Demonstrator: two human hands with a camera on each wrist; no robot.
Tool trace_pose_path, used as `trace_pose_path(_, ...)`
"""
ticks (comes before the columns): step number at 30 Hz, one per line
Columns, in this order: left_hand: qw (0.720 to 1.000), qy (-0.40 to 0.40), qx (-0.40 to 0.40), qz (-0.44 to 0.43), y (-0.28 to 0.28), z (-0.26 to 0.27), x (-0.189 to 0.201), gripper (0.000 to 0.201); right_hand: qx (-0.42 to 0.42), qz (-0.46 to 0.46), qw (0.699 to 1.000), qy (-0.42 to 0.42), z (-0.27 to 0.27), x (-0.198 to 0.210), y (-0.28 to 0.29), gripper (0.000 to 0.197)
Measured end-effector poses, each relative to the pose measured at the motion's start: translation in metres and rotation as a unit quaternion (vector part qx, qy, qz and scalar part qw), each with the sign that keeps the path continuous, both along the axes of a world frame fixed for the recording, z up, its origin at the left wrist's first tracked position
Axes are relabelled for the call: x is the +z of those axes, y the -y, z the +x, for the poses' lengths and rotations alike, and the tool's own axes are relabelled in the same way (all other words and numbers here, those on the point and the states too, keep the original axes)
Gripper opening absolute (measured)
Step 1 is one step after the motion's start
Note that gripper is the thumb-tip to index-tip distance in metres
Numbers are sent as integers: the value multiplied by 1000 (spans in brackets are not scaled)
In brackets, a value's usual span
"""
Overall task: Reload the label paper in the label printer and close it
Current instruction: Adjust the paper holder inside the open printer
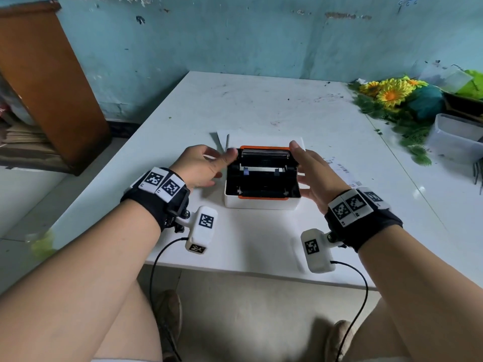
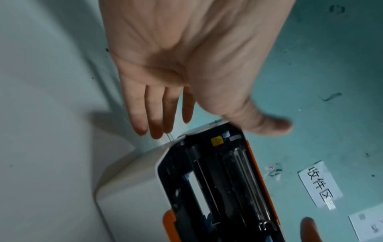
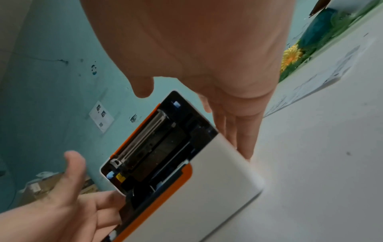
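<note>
A white label printer (image 1: 261,203) with orange trim sits on the white table (image 1: 261,244), its lid (image 1: 265,152) raised and the black paper bay exposed. A white strip of label paper (image 1: 261,169) lies across the bay, and more white paper (image 1: 224,137) lies flat behind the printer. My left hand (image 1: 206,165) is beside the printer's left side, fingers straight, thumb by the lid's left corner. My right hand (image 1: 313,171) mirrors it on the right, fingers (image 3: 242,131) extended along the casing (image 3: 217,163). Neither hand grips anything. The left wrist view shows the left palm (image 2: 186,65) above the lid's corner (image 2: 207,129).
Printed label slips (image 1: 345,173) lie on the table right of the printer. Artificial sunflowers (image 1: 389,96) and a clear plastic box (image 1: 454,139) crowd the far right. A brown cabinet (image 1: 47,82) stands left of the table. The blue wall is behind.
</note>
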State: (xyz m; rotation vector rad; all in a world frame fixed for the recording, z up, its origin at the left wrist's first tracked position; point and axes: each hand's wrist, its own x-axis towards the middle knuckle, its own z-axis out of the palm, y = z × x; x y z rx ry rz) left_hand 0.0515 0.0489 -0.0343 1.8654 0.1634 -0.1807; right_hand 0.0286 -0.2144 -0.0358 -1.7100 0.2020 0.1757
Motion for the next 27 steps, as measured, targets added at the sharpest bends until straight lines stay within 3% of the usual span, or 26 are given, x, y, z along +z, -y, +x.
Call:
trace_pose_path(3, 999, -18, -13, -29, -6, 5, -3, 122, 41, 15, 999, 11, -3, -2, -11, 83)
trace_pose_path(5, 999, -24, -6, -36, -13, 12, -8, 127, 59, 19, 998, 14, -3, -7, -20, 103)
trace_pose_path(8, 998, -48, 25, -17, -27, 24, -20, 119, 66, 33, 997, 9, 0, -13, -28, 128)
trace_pose_path(10, 997, -63, 33, -36, -30, 27, -20, 124, 64, 38, 997, 7, 0, -12, -31, 119)
trace_pose_path(12, 996, -74, 23, -51, -24, 12, -6, 123, 62, 38, 997, 8, -2, -10, -31, 87)
trace_pose_path(15, 995, -54, 10, -84, -17, -2, 7, 84, 58, 49, 997, 4, -3, -10, -29, 55)
trace_pose_path(17, 994, -48, 7, -93, -18, -1, 4, 85, 49, 61, 997, 1, -4, -12, -28, 52)
trace_pose_path(20, 993, -57, 24, -97, -22, 9, -8, 116, 49, 68, 996, 10, -5, -17, -31, 46)
trace_pose_path(22, 993, -59, 37, -91, -23, 14, -14, 125, 68, 54, 996, 25, -5, -24, -32, 43)
trace_pose_path(25, 995, -45, 46, -76, -18, 9, -8, 120, 107, -22, 993, 46, -3, -34, -33, 74)
trace_pose_path(27, 996, -43, 46, -64, -16, 7, -6, 118, 120, -45, 990, 55, -1, -37, -33, 78)
